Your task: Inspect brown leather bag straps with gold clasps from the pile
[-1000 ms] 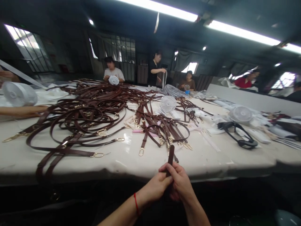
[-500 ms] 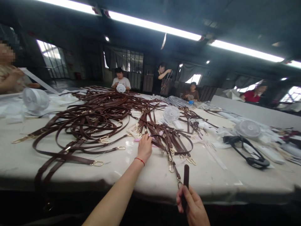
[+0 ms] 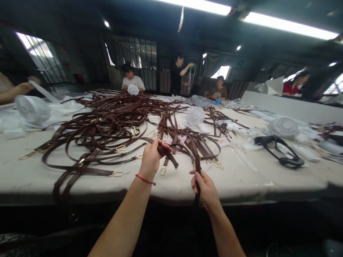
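My left hand (image 3: 152, 157), with a red string at the wrist, is closed round a brown strap (image 3: 170, 157) whose cut end points down to the right. At the front edge of the table my right hand (image 3: 203, 185) pinches another brown strap (image 3: 197, 164), held upright, its lower part hanging below the hand. Between and behind the hands lie brown straps with gold clasps (image 3: 163, 170). A large tangled heap of brown straps (image 3: 112, 110) spreads over the left and back of the table.
White fans (image 3: 194, 116) stand among the straps. To the right, a black headset-like frame (image 3: 280, 151) lies near another fan (image 3: 284, 126) and white wrapping. The pale table (image 3: 241, 185) ends just before me. Several people are around the far side and left.
My left hand has drawn back to the left and lifted a strap. My right hand has moved up and left with its strap. The view has shifted slightly.
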Action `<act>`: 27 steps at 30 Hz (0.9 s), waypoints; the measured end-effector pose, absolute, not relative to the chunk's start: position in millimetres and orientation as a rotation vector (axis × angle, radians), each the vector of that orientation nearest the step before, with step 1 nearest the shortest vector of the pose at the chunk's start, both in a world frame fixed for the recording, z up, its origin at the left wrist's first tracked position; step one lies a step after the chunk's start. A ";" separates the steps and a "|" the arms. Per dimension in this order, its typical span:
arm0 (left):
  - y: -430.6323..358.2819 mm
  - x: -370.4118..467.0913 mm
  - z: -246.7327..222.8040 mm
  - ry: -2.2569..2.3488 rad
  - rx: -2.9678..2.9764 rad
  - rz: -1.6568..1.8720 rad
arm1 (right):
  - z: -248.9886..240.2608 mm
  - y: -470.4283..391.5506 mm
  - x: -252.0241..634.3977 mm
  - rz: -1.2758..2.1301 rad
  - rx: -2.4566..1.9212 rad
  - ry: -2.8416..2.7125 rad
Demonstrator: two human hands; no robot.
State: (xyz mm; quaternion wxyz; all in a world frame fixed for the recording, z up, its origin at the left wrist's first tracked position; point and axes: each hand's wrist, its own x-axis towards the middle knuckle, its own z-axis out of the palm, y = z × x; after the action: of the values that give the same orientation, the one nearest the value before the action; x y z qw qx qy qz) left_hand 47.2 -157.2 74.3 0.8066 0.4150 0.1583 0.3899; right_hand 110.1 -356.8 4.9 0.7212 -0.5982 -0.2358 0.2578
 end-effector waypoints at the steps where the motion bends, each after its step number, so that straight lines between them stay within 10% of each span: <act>1: -161.5 43.2 78.8 0.301 0.832 0.789 | 7.1 -353.2 110.0 0.557 -1.315 -0.531; 27: -126.9 62.6 7.7 0.369 0.339 0.549 | -22.2 -395.2 101.9 0.867 -1.588 -0.542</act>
State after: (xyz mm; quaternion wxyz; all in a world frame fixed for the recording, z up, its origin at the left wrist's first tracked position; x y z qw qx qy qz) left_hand 62.6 -126.9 7.7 0.9317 0.1654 0.1805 0.2684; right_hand 101.9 -395.2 -22.2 0.5862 -0.6813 -0.2326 0.3717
